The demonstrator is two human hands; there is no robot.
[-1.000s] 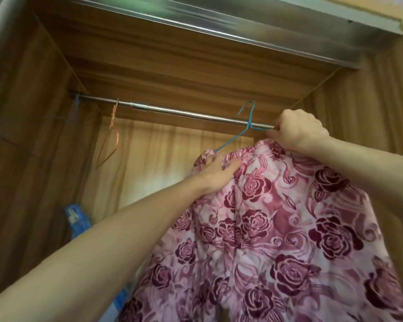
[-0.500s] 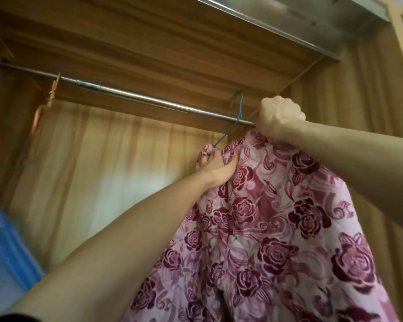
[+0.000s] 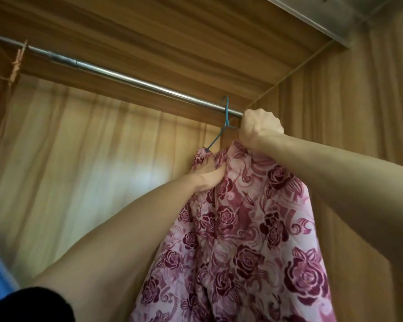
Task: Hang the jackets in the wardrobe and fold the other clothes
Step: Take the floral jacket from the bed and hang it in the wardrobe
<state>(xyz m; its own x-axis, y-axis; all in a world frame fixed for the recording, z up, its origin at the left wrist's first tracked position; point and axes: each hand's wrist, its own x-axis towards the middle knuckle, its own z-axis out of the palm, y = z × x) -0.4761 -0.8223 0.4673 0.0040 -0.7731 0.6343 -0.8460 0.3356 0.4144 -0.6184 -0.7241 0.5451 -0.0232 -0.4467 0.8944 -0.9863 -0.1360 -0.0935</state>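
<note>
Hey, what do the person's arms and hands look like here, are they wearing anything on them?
Both forearms are bare, and no watch, ring or glove shows on the left hand or the right hand. A black sleeve shows at the lower left corner, on the left arm.

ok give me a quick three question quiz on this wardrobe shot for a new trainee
1. True or false: the blue hanger hook is over the metal rail.
2. Which hand grips the floral jacket below the hanger's left shoulder?
A. left hand
B. right hand
3. Fill in: near the rail's left end hangs an ___ hanger.

Key: 1 true; 2 A; 3 orange
</note>
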